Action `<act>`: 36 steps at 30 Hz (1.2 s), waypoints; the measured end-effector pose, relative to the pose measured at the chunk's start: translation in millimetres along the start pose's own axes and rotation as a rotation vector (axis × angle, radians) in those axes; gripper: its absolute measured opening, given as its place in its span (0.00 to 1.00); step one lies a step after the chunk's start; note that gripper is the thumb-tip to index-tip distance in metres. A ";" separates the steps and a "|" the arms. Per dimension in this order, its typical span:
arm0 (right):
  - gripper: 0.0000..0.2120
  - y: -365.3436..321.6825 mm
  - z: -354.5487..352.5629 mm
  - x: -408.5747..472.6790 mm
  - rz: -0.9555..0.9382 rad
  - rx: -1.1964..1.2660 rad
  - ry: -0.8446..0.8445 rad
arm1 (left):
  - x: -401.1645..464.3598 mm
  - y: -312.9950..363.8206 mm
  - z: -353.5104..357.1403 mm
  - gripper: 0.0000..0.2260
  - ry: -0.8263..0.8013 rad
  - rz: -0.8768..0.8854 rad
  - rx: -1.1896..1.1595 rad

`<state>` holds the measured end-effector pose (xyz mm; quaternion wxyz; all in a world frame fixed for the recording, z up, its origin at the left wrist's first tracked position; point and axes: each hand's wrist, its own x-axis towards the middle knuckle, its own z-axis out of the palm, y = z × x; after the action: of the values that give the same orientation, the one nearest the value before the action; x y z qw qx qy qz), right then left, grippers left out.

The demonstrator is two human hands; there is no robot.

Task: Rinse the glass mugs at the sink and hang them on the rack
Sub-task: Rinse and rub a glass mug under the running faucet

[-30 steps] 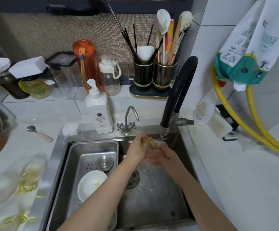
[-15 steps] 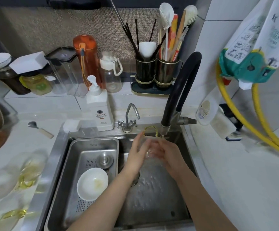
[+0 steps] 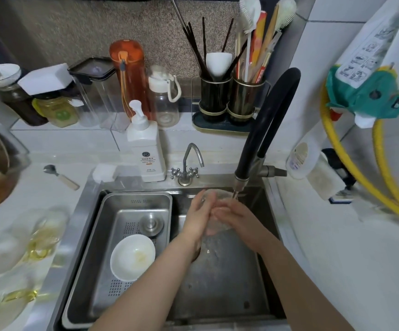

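Observation:
A clear glass mug [image 3: 220, 199] is held over the sink [image 3: 220, 283], right under the spout of the black tap [image 3: 263, 130], and water runs onto its rim. My left hand [image 3: 199, 216] wraps its left side and my right hand [image 3: 238, 222] presses against its right side; the fingers hide most of the glass. Several more glass mugs with yellow handles [image 3: 38, 237] lie blurred on the counter at the far left. No rack shows in this view.
A steel strainer tray [image 3: 112, 247] fills the sink's left half and holds a white bowl [image 3: 133, 256] and a drain plug [image 3: 151, 222]. A soap dispenser [image 3: 146, 149] and small chrome tap [image 3: 187, 163] stand behind the sink. Yellow hoses [image 3: 365, 177] hang at right.
The mug has turned in my hands: its yellow handle showed at the top half a second ago and is now hidden. Both hands stay under the spout. The camera has tilted slightly.

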<state>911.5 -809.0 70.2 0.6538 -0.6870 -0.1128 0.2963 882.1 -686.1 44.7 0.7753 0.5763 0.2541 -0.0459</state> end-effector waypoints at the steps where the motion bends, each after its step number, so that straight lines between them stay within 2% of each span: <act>1: 0.11 0.4 -1.6 1.0 -0.014 -0.029 0.009 | 0.2 1.7 -0.1 0.24 0.000 0.004 -0.002; 6: 0.08 1.2 8.4 8.7 -0.022 0.054 0.100 | -5.8 -7.0 -10.6 0.28 -0.066 0.073 -0.073; 10: 0.10 -2.0 17.6 6.7 -0.086 -0.034 0.004 | -4.2 -6.8 -17.7 0.24 0.013 0.042 -0.093; 12: 0.09 1.2 10.3 8.1 -0.091 -0.257 -0.113 | -2.3 0.4 -18.2 0.22 0.000 -0.010 -0.056; 14: 0.13 5.1 2.1 8.8 -0.052 -0.530 -0.252 | 0.2 6.1 -17.5 0.21 -0.014 -0.045 0.018; 16: 0.15 6.5 -3.7 9.8 -0.002 -0.621 -0.282 | 1.9 7.0 -15.8 0.21 -0.001 -0.058 0.061; 19: 0.06 3.5 -9.6 11.7 -0.031 -0.462 -0.167 | -1.4 -2.2 -11.5 0.22 -0.057 -0.052 -0.007; 22: 0.09 4.0 -11.0 16.1 -0.038 -0.286 -0.002 | -8.9 -17.7 -5.2 0.25 -0.099 -0.009 -0.092; 25: 0.12 1.5 -2.7 26.8 0.074 -0.100 0.180 | -7.5 -23.5 0.7 0.29 -0.130 0.032 -0.161; 27: 0.13 -4.2 0.1 32.8 0.139 -0.018 0.192 | -5.8 -19.8 0.7 0.26 -0.120 0.058 -0.145; 31: 0.13 -15.6 -5.5 29.6 0.087 -0.100 0.022 | 0.3 -12.6 -3.2 0.24 -0.098 0.041 -0.084; 34: 0.11 -19.5 -8.3 18.4 0.020 -0.281 -0.172 | 2.1 -6.1 -3.3 0.22 -0.072 -0.011 0.027; 36: 0.13 -16.9 -8.4 15.9 0.013 -0.443 -0.221 | 1.8 -3.4 -4.8 0.24 -0.050 -0.034 0.114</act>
<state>932.8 -805.3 82.1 0.4688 -0.7779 -0.2413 0.3420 880.7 -682.5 40.0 0.7467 0.6137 0.2412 -0.0879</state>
